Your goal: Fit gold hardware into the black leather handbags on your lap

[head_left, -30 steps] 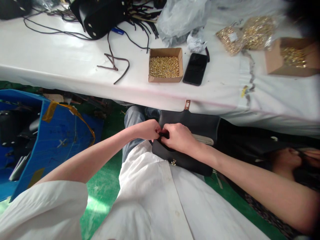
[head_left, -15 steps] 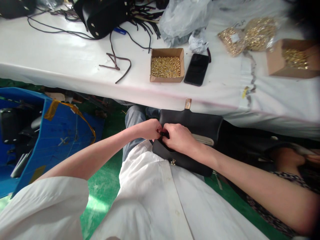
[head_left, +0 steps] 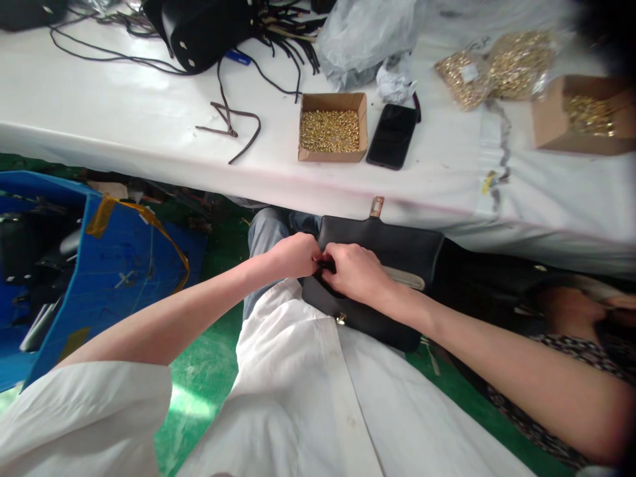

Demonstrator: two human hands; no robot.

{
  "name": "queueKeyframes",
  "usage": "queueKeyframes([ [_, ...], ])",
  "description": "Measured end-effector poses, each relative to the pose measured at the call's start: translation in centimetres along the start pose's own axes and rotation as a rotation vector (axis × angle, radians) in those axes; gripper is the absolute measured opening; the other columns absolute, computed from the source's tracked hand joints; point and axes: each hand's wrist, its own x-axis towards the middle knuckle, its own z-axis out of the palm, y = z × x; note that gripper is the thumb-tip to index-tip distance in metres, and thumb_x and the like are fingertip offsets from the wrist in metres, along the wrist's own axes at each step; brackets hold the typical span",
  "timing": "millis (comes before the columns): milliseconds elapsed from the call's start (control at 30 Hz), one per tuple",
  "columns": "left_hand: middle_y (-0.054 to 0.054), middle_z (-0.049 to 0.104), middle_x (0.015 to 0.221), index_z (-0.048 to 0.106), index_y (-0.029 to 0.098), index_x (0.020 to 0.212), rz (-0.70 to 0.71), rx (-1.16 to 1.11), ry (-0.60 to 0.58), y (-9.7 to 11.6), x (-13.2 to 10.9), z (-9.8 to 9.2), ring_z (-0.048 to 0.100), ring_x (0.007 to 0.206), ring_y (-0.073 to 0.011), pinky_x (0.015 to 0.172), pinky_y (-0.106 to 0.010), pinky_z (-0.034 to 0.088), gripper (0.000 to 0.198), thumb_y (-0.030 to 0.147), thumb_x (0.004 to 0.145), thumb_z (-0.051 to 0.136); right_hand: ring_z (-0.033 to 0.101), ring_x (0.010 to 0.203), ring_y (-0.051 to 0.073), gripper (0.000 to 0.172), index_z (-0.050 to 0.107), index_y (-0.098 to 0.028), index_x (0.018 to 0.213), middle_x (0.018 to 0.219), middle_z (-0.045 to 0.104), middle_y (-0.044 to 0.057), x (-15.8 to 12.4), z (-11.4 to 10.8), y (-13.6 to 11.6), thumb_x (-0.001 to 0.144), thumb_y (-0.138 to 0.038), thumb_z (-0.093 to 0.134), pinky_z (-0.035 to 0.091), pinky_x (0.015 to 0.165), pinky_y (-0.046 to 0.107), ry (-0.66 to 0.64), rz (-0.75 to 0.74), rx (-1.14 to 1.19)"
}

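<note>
A black leather handbag lies on my lap under the edge of the white table. Its gold clasp sticks up at the far edge. My left hand and my right hand meet at the bag's left end. Both are closed, pinching a small black part of the bag between the fingertips. What that part is stays hidden by the fingers.
On the table stand an open carton of small gold fittings, a black phone, a second carton, bags of gold fittings, a dark cord and another black bag. A blue crate stands left. Another person's hand shows right.
Both hands and the bag have shifted slightly up and stay pinched at the same spot. The view has drifted a little.
</note>
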Motion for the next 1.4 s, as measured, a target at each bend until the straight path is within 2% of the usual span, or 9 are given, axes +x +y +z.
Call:
queueKeyframes([
  [167,-0.015,0.079,0.09,0.086,0.017,0.093,-0.069,0.116,-0.011,1.0,-0.6,-0.4,0.074,0.078,-0.0291,0.061,-0.034,0.041,0.021,0.021,0.095,0.065,0.081,0.099,0.034,0.013,0.072,-0.025,0.104,0.104,0.084,0.007,0.2,0.1,-0.2,0.094,-0.033,0.07,0.046,0.072,0.037,-0.008,-0.009,-0.019],
  [233,-0.017,0.079,0.091,0.085,0.015,0.095,-0.057,0.156,-0.024,1.3,-0.4,-0.4,0.076,0.083,-0.0332,0.065,-0.035,0.045,0.017,0.02,0.093,0.069,0.081,0.098,0.034,0.012,0.072,-0.025,0.104,0.104,0.084,0.007,0.2,0.1,-0.2,0.094,-0.031,0.069,0.046,0.071,0.037,0.001,-0.016,-0.022],
  [333,-0.018,0.079,0.092,0.084,0.014,0.1,-0.003,0.196,-0.049,1.3,0.0,-0.5,0.078,0.087,-0.0351,0.072,-0.035,0.051,0.015,0.02,0.09,0.074,0.081,0.099,0.033,0.012,0.072,-0.025,0.103,0.105,0.084,0.007,0.1,0.0,-0.2,0.093,-0.031,0.069,0.045,0.071,0.037,0.008,-0.013,-0.016],
  [467,-0.017,0.08,0.093,0.084,0.017,0.098,0.111,0.235,-0.07,0.5,0.1,-0.6,0.078,0.086,-0.0331,0.067,-0.034,0.047,0.018,0.021,0.096,0.067,0.081,0.1,0.034,0.014,0.071,-0.025,0.103,0.106,0.084,0.008,-0.2,-0.3,-0.3,0.095,-0.036,0.069,0.047,0.072,0.037,0.004,0.009,-0.039],
  [633,-0.011,0.082,0.096,0.083,0.021,0.098,0.163,0.047,-0.057,-1.1,-0.3,-0.2,0.074,0.083,-0.025,0.063,-0.031,0.041,0.026,0.015,0.097,0.058,0.081,0.102,0.034,0.018,0.073,-0.024,0.104,0.104,0.084,0.009,-0.1,-0.7,-0.7,0.095,-0.04,0.071,0.048,0.075,0.038,-0.012,0.037,-0.044],
  [733,-0.011,0.082,0.093,0.082,0.019,0.091,0.172,-0.004,-0.04,-1.5,-0.3,0.1,0.07,0.077,-0.0227,0.062,-0.031,0.04,0.024,0.013,0.095,0.058,0.081,0.103,0.035,0.018,0.074,-0.025,0.107,0.105,0.084,0.009,-0.1,-0.8,-0.9,0.095,-0.038,0.07,0.048,0.075,0.039,-0.013,0.041,-0.038],
  [867,-0.01,0.079,0.085,0.081,0.018,0.087,0.15,0.012,-0.025,-1.4,-0.1,0.2,0.066,0.07,-0.0216,0.059,-0.032,0.036,0.024,0.013,0.093,0.059,0.081,0.105,0.035,0.017,0.073,-0.024,0.108,0.108,0.084,0.008,-0.2,-0.7,-0.9,0.095,-0.036,0.071,0.048,0.075,0.039,0.0,0.027,-0.054],
  [1167,-0.012,0.081,0.089,0.081,0.019,0.088,0.141,0.017,-0.002,-1.0,-0.3,0.3,0.07,0.076,-0.0241,0.059,-0.032,0.035,0.023,0.015,0.092,0.059,0.079,0.108,0.032,0.01,0.07,-0.022,0.106,0.113,0.083,0.01,-1.0,-0.6,-0.9,0.1,-0.028,0.069,0.05,0.079,0.039,0.048,-0.023,-0.096],
  [1400,-0.01,0.08,0.086,0.078,0.02,0.084,0.153,-0.004,-0.001,-1.3,-0.5,0.7,0.069,0.074,-0.0235,0.06,-0.032,0.036,0.021,0.017,0.092,0.059,0.078,0.106,0.029,0.008,0.07,-0.024,0.103,0.11,0.082,0.005,-1.0,-0.5,-0.7,0.097,-0.029,0.071,0.046,0.077,0.038,0.067,-0.026,-0.019],
])
